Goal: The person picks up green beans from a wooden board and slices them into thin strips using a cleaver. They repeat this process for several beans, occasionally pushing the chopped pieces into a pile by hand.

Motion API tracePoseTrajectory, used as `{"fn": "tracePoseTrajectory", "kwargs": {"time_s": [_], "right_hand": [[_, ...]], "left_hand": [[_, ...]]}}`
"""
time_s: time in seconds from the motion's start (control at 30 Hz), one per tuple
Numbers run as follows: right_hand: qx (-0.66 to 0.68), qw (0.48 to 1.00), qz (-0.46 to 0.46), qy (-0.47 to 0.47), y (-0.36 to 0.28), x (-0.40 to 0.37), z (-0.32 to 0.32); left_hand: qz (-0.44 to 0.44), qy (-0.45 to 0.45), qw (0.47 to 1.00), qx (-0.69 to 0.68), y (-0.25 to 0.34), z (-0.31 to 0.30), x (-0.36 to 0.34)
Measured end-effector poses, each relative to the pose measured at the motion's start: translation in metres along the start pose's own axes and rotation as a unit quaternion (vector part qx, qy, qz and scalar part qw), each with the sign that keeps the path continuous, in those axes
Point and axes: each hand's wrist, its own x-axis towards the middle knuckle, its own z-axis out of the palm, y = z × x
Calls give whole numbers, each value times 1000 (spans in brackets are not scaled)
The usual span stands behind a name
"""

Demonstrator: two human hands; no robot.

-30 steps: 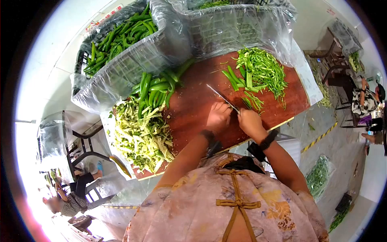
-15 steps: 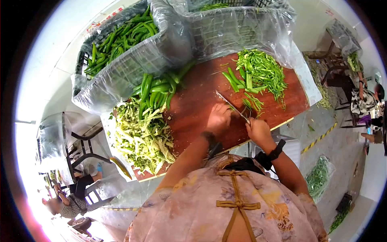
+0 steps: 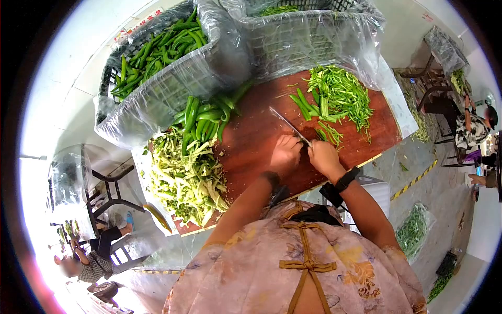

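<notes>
My right hand grips a knife, its blade slanting up and left across the reddish-brown board. Close beside the blade, my left hand presses down on the board with fingers curled; whatever lies under them is hidden. Above my right hand is a small bunch of cut green strips. Beyond it lie several long green pepper pieces and a heap of thin green pepper strips. Whole green peppers rest at the left of the board, touching a pile of pale seedy pepper cores.
A plastic-lined crate of whole green peppers stands at the back left. Another lined crate stands at the back, with some green strips inside. A bag of greens sits on the floor at right. Other people are seated at both sides.
My right hand and the knife have shifted left, nearer my left hand. The knife tip now reaches further up and left. My left hand has hardly moved.
</notes>
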Motion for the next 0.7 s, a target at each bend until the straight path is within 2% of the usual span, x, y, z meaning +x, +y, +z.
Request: {"fn": "tracePoseTrajectory", "kwargs": {"time_s": [0.17, 0.23, 0.3, 0.43, 0.57, 0.7], "right_hand": [[-3, 999, 27, 29, -1, 10, -5], [-4, 999, 28, 30, 2, 0, -11], [2, 1000, 5, 18, 5, -21, -16], [-5, 999, 44, 0, 2, -49, -24], [3, 999, 49, 3, 2, -53, -27], [-7, 999, 38, -7, -1, -47, -24]], "left_hand": [[4, 1, 1000, 6, -2, 3, -5], [-11, -38, 999, -19, -5, 3, -6], [-17, -42, 999, -16, -4, 4, -9], [-29, -53, 998, -13, -2, 3, -10], [-21, -48, 999, 16, -3, 4, -10], [-20, -46, 999, -15, -3, -1, -9]]}}
